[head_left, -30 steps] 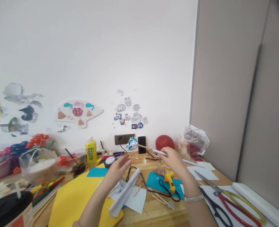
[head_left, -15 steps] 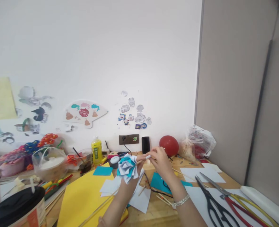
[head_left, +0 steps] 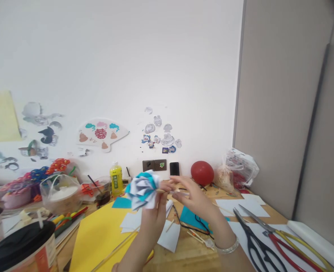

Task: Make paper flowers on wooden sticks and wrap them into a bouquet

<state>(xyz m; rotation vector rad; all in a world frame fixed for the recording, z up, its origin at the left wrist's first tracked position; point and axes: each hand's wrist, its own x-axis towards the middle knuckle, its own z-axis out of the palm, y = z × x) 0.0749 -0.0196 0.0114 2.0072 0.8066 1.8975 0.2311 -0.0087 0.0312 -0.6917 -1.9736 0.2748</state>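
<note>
A folded paper flower (head_left: 144, 189) in white and turquoise is raised over the desk, its layered petals turned to the left. My left hand (head_left: 155, 215) is closed around its base, and the petals partly cover the fingers. Just right of it, my right hand (head_left: 193, 198) reaches in with index finger and thumb stretched out and apart. A thin pale piece shows by those fingertips, too blurred to name. Beneath the hands lie white paper sheets (head_left: 169, 240), a large yellow sheet (head_left: 96, 234) and a turquoise sheet (head_left: 188, 217).
Black-handled scissors (head_left: 257, 241) and red-and-yellow-handled shears (head_left: 282, 238) lie at the right. A red balloon (head_left: 202, 172), a phone (head_left: 174, 169) and a yellow bottle (head_left: 116, 179) stand near the wall. A black-lidded cup (head_left: 22, 241) is front left; thin sticks (head_left: 196, 238) lie around.
The paper flower has risen, shifted left and turned over with my left hand. My right hand's fingers have spread from a pinch beside my left fingertips.
</note>
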